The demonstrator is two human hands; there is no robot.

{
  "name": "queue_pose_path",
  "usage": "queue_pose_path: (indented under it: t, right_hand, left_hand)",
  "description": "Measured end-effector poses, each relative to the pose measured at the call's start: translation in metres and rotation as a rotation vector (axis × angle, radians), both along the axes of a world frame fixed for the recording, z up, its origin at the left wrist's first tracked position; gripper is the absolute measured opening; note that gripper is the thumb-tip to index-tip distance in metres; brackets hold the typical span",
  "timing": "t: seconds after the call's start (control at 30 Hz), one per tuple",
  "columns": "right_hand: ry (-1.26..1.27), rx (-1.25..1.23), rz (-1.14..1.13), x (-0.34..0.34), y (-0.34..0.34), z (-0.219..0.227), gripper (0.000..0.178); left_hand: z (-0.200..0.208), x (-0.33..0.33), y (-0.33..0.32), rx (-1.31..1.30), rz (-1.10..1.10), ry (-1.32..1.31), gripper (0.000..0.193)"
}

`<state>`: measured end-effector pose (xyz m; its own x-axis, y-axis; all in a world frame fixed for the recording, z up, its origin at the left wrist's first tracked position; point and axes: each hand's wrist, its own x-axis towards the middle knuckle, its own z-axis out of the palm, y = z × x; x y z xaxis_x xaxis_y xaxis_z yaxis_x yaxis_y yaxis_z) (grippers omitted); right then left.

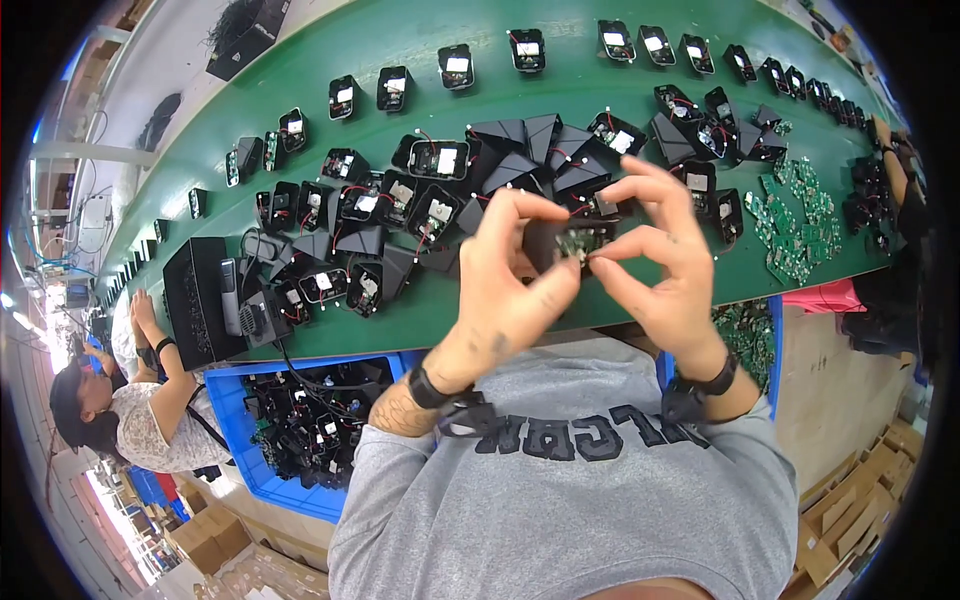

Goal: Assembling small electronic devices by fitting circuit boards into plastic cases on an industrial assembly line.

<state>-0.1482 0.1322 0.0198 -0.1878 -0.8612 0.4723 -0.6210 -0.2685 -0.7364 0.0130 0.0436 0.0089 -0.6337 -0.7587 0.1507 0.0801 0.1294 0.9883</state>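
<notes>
A long green belt (pixel 330 30) curves across the upper half of the view. Just below its near edge, at the left, sits a blue bin (pixel 225 410), and a second blue bin (pixel 775 330) shows below the belt at the right. Beyond the belt's far edge, at the upper left, lies a pale floor (pixel 170 50) with a black box (pixel 250 35) on it. Cardboard boxes (pixel 850 510) stand stacked well below the belt at the lower right, more cartons (pixel 210 540) at the lower left. Bright daylight glares at the belt's far left end.
</notes>
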Motion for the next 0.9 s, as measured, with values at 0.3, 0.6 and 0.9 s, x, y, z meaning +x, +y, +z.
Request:
queue_pose_path:
  t: [0.3,0.6,0.9]
  right_hand:
    - [-0.317,-0.048,-0.171,0.02,-0.017,-0.017,0.012]
    - [0.03,-0.021,-0.096,0.023,-0.029,-0.002,0.011]
    - [-0.4,-0.077,-0.465,-0.067,0.019,-0.032,0.011]
  left_hand:
    - [0.005,-0.003,0.007,-0.414,0.243,-0.089,0.037]
    - [0.003,0.011,-0.006,-0.177,0.205,-0.192,0.043]
    - [0.048,0.089,-0.192,-0.893,0.615,-0.778,0.045]
